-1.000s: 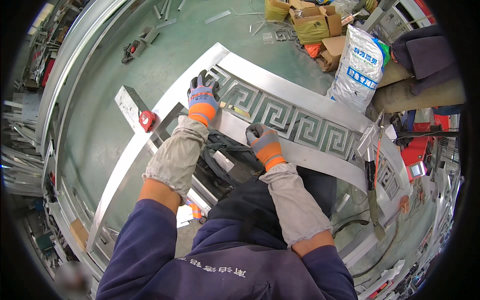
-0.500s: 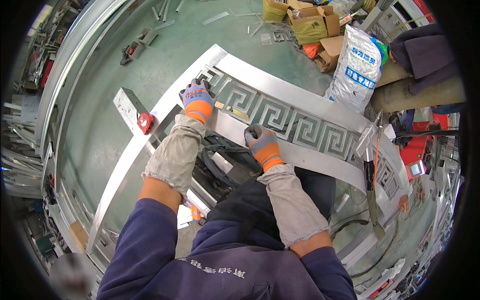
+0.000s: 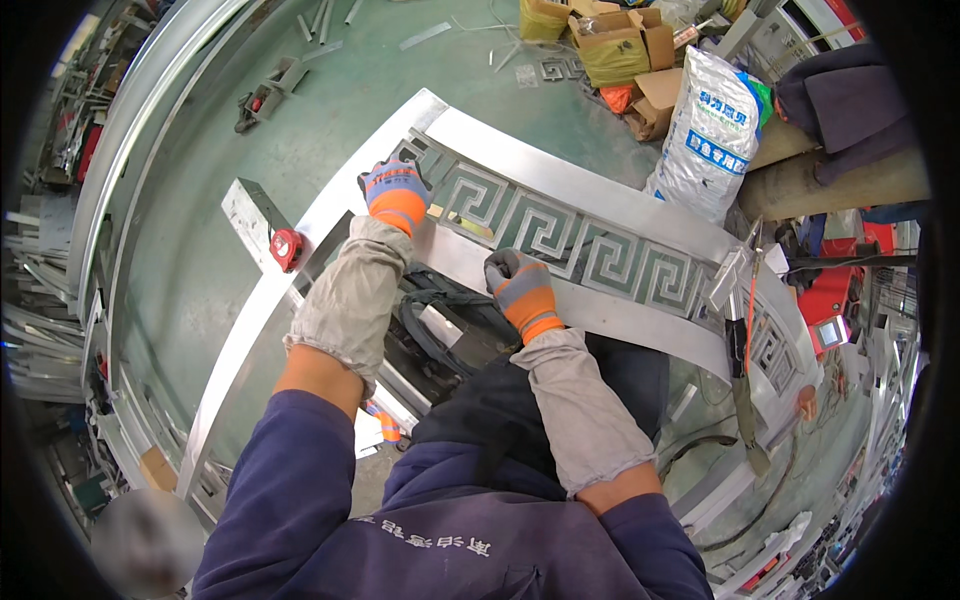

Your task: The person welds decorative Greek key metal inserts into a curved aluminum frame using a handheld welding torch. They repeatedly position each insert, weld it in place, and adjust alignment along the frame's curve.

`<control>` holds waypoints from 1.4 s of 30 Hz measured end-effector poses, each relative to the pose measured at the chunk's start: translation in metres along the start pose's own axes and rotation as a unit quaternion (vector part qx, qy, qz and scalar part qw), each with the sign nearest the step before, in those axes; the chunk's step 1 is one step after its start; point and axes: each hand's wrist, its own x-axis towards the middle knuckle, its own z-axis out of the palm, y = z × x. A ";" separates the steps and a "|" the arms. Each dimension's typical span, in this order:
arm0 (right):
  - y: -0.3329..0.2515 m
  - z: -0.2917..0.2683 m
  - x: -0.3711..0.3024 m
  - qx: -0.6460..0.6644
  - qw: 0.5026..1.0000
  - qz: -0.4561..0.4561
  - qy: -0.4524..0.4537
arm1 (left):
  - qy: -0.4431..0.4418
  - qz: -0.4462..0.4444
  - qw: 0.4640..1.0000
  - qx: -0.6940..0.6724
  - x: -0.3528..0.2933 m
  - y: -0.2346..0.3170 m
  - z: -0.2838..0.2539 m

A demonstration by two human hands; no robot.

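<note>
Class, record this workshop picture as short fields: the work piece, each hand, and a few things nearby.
Frame: silvery metal, maze-patterned
Left hand: gloved, at the left end of the patterned part
Right hand: gloved, curled, at the near rail; grip unclear
Tape measure: red, at the frame's left side
Bag: silvery, beyond the frame, right
</note>
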 end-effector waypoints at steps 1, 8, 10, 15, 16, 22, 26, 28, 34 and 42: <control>0.001 -0.001 0.001 -0.007 1.000 0.002 -0.001 | -0.011 0.011 1.000 0.014 0.001 0.001 -0.006; -0.004 -0.003 -0.002 -0.003 1.000 -0.014 0.017 | -0.004 0.011 1.000 -0.005 0.002 -0.001 -0.004; -0.006 -0.003 -0.002 0.012 1.000 -0.011 0.004 | 0.018 -0.003 1.000 -0.006 0.009 -0.005 0.008; -0.009 -0.007 -0.002 0.006 1.000 -0.010 0.000 | 0.003 0.000 1.000 -0.003 0.003 0.000 -0.002; -0.005 -0.005 -0.001 -0.003 1.000 -0.015 0.003 | 0.016 -0.002 1.000 0.002 0.002 0.000 -0.002; -0.001 0.000 -0.002 -0.014 0.999 -0.022 0.020 | 0.012 0.006 1.000 0.008 0.002 0.001 -0.007; 0.001 -0.001 -0.003 -0.009 0.999 -0.018 0.026 | 0.010 -0.006 1.000 0.002 -0.004 0.005 -0.014; 0.002 0.000 -0.003 -0.008 0.999 -0.022 0.030 | 0.008 -0.008 1.000 0.005 -0.006 0.003 -0.014; -0.005 -0.003 -0.004 -0.009 0.999 -0.040 0.027 | 0.038 -0.012 0.999 0.004 -0.004 -0.002 -0.003; -0.006 -0.004 -0.004 -0.010 0.999 -0.041 0.028 | 0.045 -0.009 0.999 0.004 0.002 -0.005 0.003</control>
